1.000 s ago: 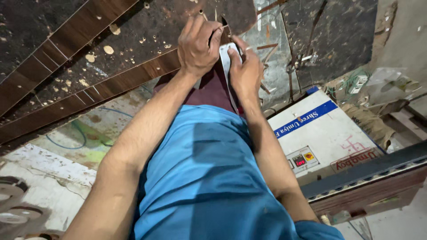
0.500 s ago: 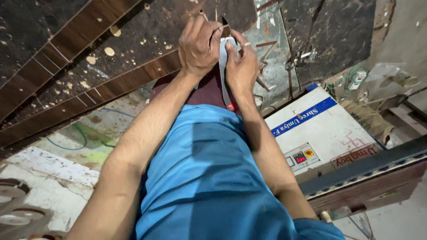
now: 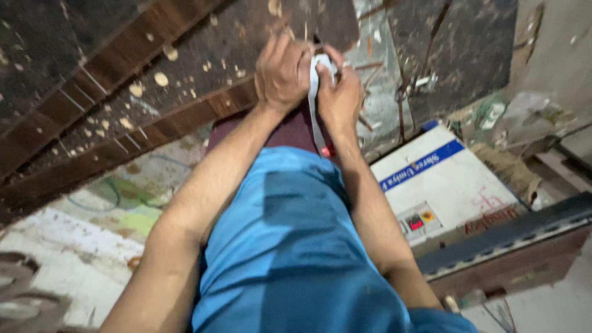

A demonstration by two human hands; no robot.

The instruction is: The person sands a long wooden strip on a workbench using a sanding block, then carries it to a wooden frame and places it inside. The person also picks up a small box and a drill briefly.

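Observation:
Both my hands meet above my knees over a dark wooden board (image 3: 185,68). My left hand (image 3: 282,73) is closed, its fingers curled against a thin pale strip (image 3: 314,105). My right hand (image 3: 341,92) grips the same strip from the other side. The strip hangs down between the two hands, with a small red spot at its lower end. My blue shirt (image 3: 290,246) fills the lower middle of the view and hides what lies under it. Whether a small tool sits inside my fists I cannot tell.
The dark board carries brown strips and scattered pale chips (image 3: 161,79). A white box with a blue band (image 3: 444,185) lies at the right, beside a dark wooden rail (image 3: 512,240). Metal rods (image 3: 404,80) and rubbish lie beyond it. Worn painted floor (image 3: 92,228) shows at the left.
My hands have stayed together on the strip; the right fingers have shifted slightly up along it. The view has tilted a little.

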